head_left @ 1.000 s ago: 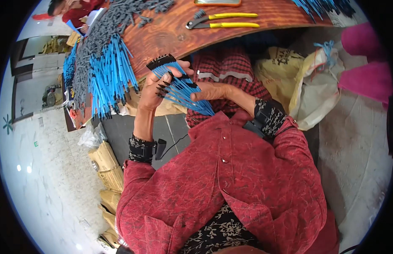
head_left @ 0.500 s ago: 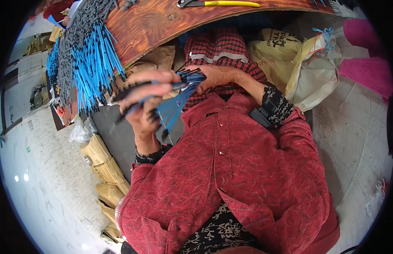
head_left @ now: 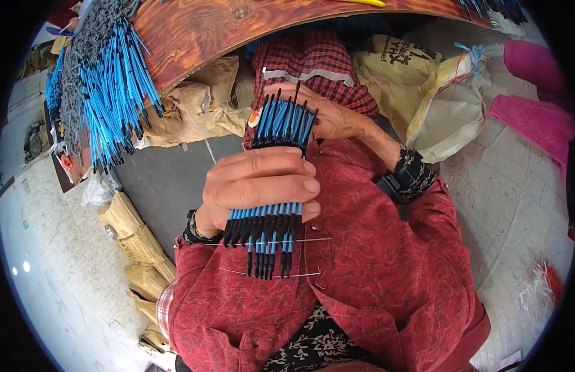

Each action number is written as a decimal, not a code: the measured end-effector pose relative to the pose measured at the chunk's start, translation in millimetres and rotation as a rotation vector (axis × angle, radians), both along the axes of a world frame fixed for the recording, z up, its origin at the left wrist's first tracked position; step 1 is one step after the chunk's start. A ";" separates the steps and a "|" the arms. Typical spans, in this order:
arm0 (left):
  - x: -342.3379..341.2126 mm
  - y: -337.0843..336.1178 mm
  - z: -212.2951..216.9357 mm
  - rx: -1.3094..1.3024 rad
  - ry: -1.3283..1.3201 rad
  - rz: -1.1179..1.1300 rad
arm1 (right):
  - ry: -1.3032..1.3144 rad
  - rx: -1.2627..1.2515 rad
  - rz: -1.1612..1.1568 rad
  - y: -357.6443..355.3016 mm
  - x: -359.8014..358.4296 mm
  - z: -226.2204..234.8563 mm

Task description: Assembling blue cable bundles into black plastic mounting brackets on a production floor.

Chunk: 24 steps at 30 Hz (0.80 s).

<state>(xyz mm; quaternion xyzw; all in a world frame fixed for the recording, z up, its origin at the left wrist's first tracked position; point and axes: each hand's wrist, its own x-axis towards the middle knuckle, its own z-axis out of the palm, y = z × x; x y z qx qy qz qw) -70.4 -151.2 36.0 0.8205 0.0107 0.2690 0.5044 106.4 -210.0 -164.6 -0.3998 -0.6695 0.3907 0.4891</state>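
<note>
Upright before my chest stands a flat bundle of thin blue rods (head_left: 281,214) with black ends. My left hand (head_left: 262,180) wraps across its middle, fingers closed. At the lower ends, two thin metal wires (head_left: 318,239) run crosswise through the black tips, which sit in two staggered rows. Behind the upper ends is my right hand (head_left: 327,115), its fingers mostly hidden by the rods; it appears to support the top of the bundle. A small white and orange piece (head_left: 255,118) shows beside the top.
A wooden table (head_left: 200,37) curves across the far side, with a big pile of blue rods (head_left: 117,93) hanging over its left edge. A yellow handle (head_left: 362,2) lies on it. Brown paper (head_left: 200,102), a pale sack (head_left: 417,93) and cardboard pieces (head_left: 129,226) lie around me.
The bundle was fanned and slanted between my hands; now it is upright, closer to my chest, its rods lined up. My left hand has moved right and closed around the middle.
</note>
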 end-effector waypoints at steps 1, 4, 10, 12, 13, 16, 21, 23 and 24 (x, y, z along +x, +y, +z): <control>0.3 0.5 -0.6 -0.014 0.002 0.028 | -0.010 0.006 -0.003 -0.6 0.2 -2.3; -2.4 4.6 3.0 -0.033 0.035 0.037 | 0.079 0.016 -0.010 0.6 -2.2 -4.0; -4.8 7.6 -3.4 0.005 0.054 -0.011 | 0.455 -0.292 0.104 -1.1 8.9 17.9; 0.0 4.5 -9.2 -0.004 0.040 0.007 | 0.282 -0.207 0.063 3.1 6.5 8.5; 1.2 3.5 -12.3 -0.010 0.031 0.028 | 0.114 -0.119 0.028 4.9 4.7 5.3; -2.5 2.0 -24.1 -0.012 0.023 -0.021 | 0.084 -0.027 0.024 2.3 5.6 2.3; -5.9 -0.1 -31.1 -0.042 0.043 -0.055 | 0.130 -0.137 0.145 -2.5 6.3 -1.0; -5.8 1.5 -33.0 -0.024 0.035 -0.065 | 0.152 -0.163 0.130 -6.2 -1.4 -7.2; -5.8 2.3 -34.2 -0.006 0.029 -0.080 | 0.176 -0.188 0.110 -7.7 -4.5 -8.9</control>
